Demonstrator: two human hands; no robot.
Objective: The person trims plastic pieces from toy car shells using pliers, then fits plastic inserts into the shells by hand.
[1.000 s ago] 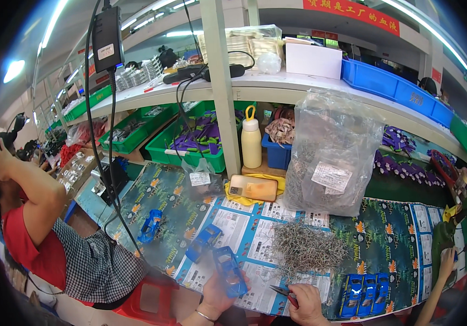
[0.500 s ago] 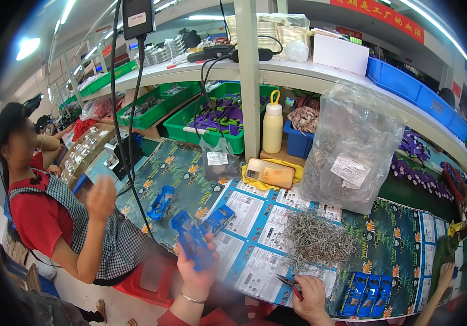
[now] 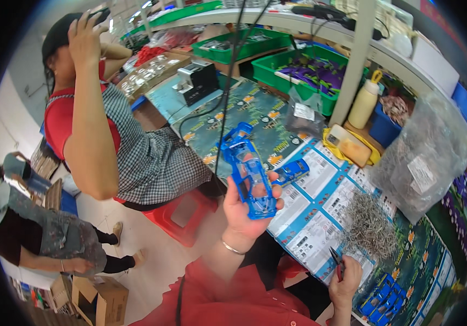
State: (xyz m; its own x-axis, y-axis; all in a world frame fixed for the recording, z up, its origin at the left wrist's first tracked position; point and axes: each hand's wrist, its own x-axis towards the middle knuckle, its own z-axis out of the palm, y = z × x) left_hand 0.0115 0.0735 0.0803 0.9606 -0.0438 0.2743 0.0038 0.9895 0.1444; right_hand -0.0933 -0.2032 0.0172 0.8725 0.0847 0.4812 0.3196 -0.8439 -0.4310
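In my left hand (image 3: 243, 220) is a blue plastic toy car body shell (image 3: 254, 187), held up off the table with its hollow, window-cut form showing. My right hand (image 3: 346, 280) is wrapped round red-handled pliers (image 3: 338, 263), their dark pointed jaws towards the printed sheet. Just beyond the pliers lies a heap of thin metal pins or wires (image 3: 372, 228). A second blue car shell (image 3: 292, 172) rests on the table behind my left fingers. Another blue shell (image 3: 239, 131) shows partly past the held one. Several blue shells (image 3: 384, 299) lie side by side right of my right hand.
A clear plastic bag (image 3: 423, 163), a phone (image 3: 350, 145) on yellow cloth and a cream bottle (image 3: 365, 100) line the table's back. Green bins (image 3: 277, 73) stand farther left. A co-worker (image 3: 89, 127) sits at left, near a red stool (image 3: 184, 217). Black cables (image 3: 232, 81) hang over the table.
The view has swung left and down. My left hand still holds the car shell, now turned more upright. The co-worker's hand has risen to the head.
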